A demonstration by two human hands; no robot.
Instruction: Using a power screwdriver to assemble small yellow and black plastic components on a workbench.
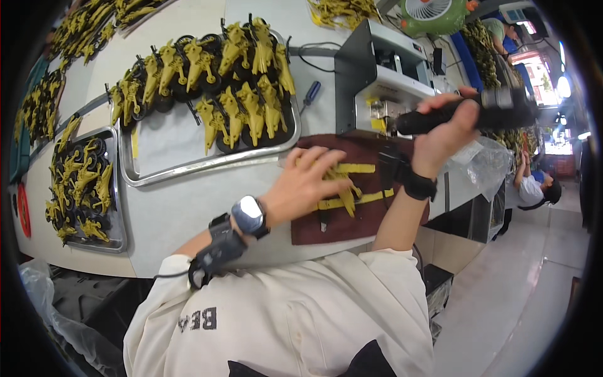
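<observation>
My right hand (pixel 443 129) is wrapped round a black electric screwdriver (pixel 411 122). The tool lies almost level, its tip at the small metal outlet of a grey screw feeder box (pixel 380 113). My left hand (pixel 308 182) rests over a yellow plastic toy motorcycle part (pixel 345 200) on a brown mat (pixel 314 234), thumb and fingers bent about it and hiding much of it. Yellow strips (pixel 358 168) run across the mat. Left of the mat, a metal tray (pixel 207 168) carries rows of yellow toy motorcycles (pixel 201 63) with black wheels.
A second metal tray (pixel 120 213) of yellow toys stands at the left. A blue-handled screwdriver (pixel 311 92) lies between the large tray and the feeder. Behind the feeder is a green fan (pixel 440 16). Clear plastic (pixel 482 164) hangs at the right edge. Other people (pixel 537 188) sit farther right.
</observation>
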